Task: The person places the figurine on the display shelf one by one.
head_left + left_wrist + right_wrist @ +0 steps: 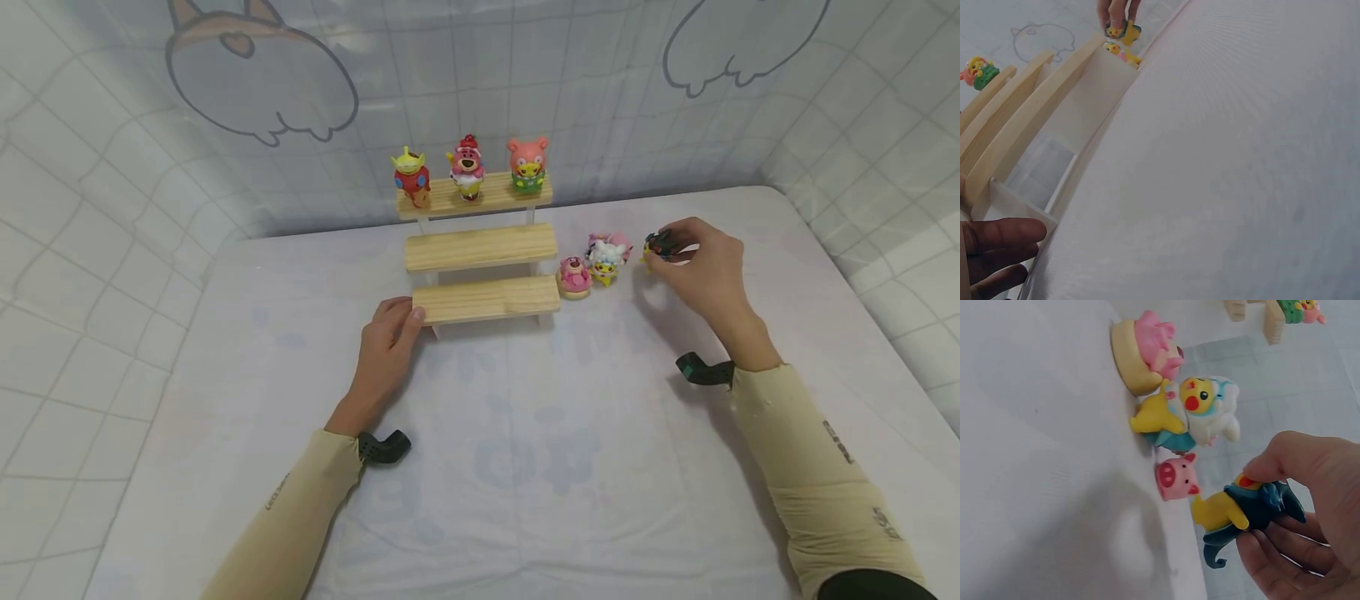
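Observation:
My right hand pinches a small yellow figurine in a dark teal costume between thumb and fingers. It is held to the right of a group of figurines beside the stand. In that group are a pink bear figurine on a tan base, a yellow figurine in a fluffy white hood and a pink pig. With thumb on the board's corner, my left hand holds the left end of the lowest step of a three-step wooden display stand. Other fingers lie by its clear side panel.
On the top step stand a green three-eyed alien figurine, a pink bear with a red hat and a pink-hooded yellow figurine. A white cloth covers the table. Behind it hangs a checked curtain.

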Available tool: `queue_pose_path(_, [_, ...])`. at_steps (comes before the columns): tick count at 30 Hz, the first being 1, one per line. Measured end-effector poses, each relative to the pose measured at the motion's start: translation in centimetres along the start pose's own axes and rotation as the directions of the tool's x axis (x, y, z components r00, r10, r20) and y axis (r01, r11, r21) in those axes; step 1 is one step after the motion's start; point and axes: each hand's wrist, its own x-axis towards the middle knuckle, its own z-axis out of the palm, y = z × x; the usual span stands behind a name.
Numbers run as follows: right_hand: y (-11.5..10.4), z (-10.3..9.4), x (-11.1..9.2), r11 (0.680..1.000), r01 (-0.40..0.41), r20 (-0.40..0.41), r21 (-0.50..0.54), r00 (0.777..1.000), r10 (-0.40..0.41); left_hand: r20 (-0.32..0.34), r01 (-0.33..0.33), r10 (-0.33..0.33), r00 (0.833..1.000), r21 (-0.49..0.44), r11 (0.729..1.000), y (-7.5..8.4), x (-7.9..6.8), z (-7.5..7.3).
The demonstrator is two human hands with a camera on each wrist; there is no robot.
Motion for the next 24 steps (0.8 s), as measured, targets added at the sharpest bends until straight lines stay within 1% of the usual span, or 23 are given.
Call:
queue_pose_path(6, [-0.8, -0.5, 0.0, 0.998, 0.061, -0.097, 0.013, 0.994, -0.060, -0.002, 0.005, -0.005, 1.000, 0.000, 1.000, 0.0, 0.0, 0.0])
queue_pose_path(10, [-1.7, -0.9, 0.0, 0.994, 0.103, -0.136, 0.023, 0.986, -0.099, -0.007, 0.000, 0.000, 1.000, -0.003, 1.000, -0.1, 0.0, 0.1])
queue_pose_path(15, [-3.3, -1.2, -0.2, 0.989, 0.145, -0.147, 0.034, 0.979, -0.139, -0.005, -0.002, 0.002, 1.000, -0.015, 1.000, -0.2, 0.0, 0.1])
queue_pose_path(21, [-5.1, -1.3, -0.6, 0.976, 0.198, -0.164, 0.088, 0.970, -0.182, -0.004, 0.002, -0.002, 1.000, -0.008, 1.000, -0.2, 0.0, 0.0])
queue_pose_path(24, [-5.7, -1.3, -0.9, 0.970, 0.220, -0.150, 0.100, 0.967, -0.204, -0.004, -0.002, 0.002, 1.000, -0.006, 1.000, -0.2, 0.0, 0.0])
